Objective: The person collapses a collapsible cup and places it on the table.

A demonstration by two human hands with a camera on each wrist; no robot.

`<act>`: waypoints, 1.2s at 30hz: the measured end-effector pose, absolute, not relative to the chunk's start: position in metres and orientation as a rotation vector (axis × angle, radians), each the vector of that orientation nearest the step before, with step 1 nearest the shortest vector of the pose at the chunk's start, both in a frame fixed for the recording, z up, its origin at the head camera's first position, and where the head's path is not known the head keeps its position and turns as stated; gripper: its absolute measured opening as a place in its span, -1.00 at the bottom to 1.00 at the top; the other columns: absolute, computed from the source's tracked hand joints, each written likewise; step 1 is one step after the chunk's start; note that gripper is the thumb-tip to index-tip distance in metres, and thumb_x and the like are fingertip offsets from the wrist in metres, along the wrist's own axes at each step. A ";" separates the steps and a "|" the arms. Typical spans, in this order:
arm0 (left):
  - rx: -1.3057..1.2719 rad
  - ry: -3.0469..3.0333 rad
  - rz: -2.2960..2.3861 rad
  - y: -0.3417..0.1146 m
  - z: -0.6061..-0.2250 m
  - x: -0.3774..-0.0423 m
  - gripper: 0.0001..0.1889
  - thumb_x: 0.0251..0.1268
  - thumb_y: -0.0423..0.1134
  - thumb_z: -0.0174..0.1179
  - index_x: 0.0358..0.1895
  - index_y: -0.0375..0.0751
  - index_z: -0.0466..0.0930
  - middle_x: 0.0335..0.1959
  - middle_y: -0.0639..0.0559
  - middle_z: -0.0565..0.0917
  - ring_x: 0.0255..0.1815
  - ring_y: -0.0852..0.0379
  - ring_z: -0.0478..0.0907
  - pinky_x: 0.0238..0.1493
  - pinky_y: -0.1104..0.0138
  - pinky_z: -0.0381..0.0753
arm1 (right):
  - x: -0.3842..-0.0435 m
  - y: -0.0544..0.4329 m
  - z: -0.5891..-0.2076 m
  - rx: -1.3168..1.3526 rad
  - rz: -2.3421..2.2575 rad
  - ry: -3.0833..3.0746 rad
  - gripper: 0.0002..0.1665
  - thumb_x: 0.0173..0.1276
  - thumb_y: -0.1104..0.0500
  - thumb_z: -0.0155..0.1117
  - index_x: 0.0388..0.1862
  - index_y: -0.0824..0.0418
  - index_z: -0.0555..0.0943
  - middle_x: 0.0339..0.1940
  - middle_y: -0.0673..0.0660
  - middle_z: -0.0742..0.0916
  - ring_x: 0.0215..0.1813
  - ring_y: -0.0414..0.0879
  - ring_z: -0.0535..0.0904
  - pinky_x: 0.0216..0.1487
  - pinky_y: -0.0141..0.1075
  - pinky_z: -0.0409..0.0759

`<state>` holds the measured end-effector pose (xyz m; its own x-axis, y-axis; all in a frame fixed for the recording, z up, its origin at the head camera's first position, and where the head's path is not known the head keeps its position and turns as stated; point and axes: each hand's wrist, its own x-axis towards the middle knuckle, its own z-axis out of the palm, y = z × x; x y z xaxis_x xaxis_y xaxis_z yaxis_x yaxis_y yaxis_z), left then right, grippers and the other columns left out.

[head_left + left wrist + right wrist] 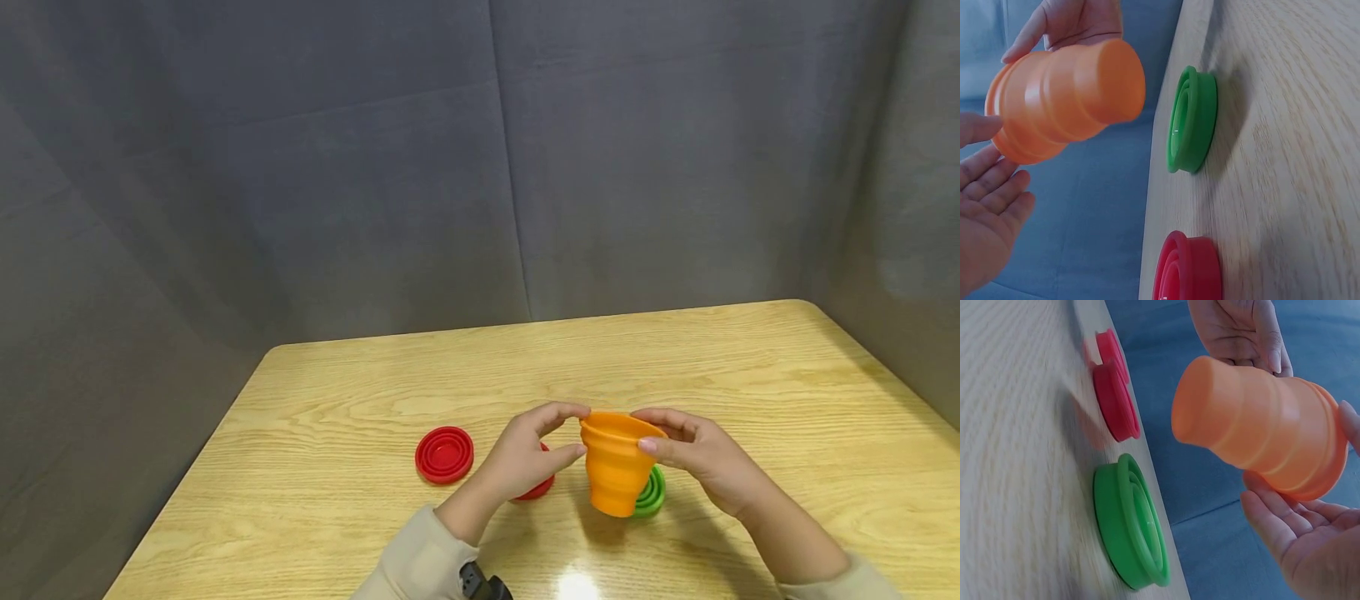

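An orange collapsible cup (617,468) is pulled out to its full height, its wide mouth up and slightly tilted, held above the table. My left hand (521,454) holds the rim at the left side, thumb on the near wall and fingers at the far edge. On the opposite side my right hand (708,458) grips the rim, its thumb in front and fingers behind. In the left wrist view the cup's smooth round base (1124,80) faces the table. Beneath and behind it lies a flattened green collapsible cup (655,493), partly covered in the head view.
Two flattened red collapsible cups lie to the left: one red cup (444,455) in full sight, another red cup (536,490) partly behind my left hand. The light wooden table (337,517) has rounded back corners, with a grey cloth (390,192) hanging behind it.
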<state>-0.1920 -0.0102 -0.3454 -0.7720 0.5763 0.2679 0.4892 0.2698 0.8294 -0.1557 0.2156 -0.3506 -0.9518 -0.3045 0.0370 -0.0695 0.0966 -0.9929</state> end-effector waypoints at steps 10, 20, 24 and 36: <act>1.126 2.357 1.473 -0.018 -0.346 -0.195 -0.70 0.03 -0.32 0.20 -0.10 -0.08 0.52 -0.02 0.19 0.49 0.10 0.29 0.29 0.13 0.30 0.21 | -0.155 0.208 -0.353 -0.384 -1.967 2.122 -0.44 0.27 0.15 0.00 0.09 0.56 0.23 -0.09 0.19 0.56 -0.06 -0.03 0.47 0.04 0.08 0.26; 1.176 2.296 1.353 -0.020 -0.344 -0.196 -0.85 -0.06 -0.31 0.26 -0.34 -0.17 0.56 -0.14 0.16 0.57 0.05 0.32 0.34 0.08 0.41 0.25 | -0.154 0.206 -0.356 -0.451 -1.898 2.068 -0.42 0.30 0.16 -0.04 0.14 0.56 0.15 -0.01 0.27 0.50 -0.04 -0.03 0.45 0.03 -0.01 0.31; 1.162 2.272 1.342 -0.021 -0.345 -0.197 -0.86 -0.06 -0.32 0.26 -0.36 -0.18 0.57 -0.16 0.14 0.58 0.04 0.31 0.35 0.07 0.44 0.25 | -0.152 0.207 -0.355 -0.464 -1.845 2.139 -0.42 0.28 0.17 -0.01 0.15 0.53 0.16 0.04 0.34 0.44 0.01 0.04 0.40 0.03 -0.01 0.31; 1.133 2.170 1.337 -0.026 -0.350 -0.200 -0.82 -0.01 -0.29 0.22 -0.29 -0.23 0.54 -0.33 0.10 0.60 -0.29 0.35 0.47 -0.15 0.42 0.44 | -0.147 0.214 -0.351 -0.765 -1.746 2.236 -0.64 0.20 0.30 0.10 -0.02 0.42 0.41 -0.06 0.30 0.53 -0.01 -0.05 0.45 -0.11 -0.28 0.47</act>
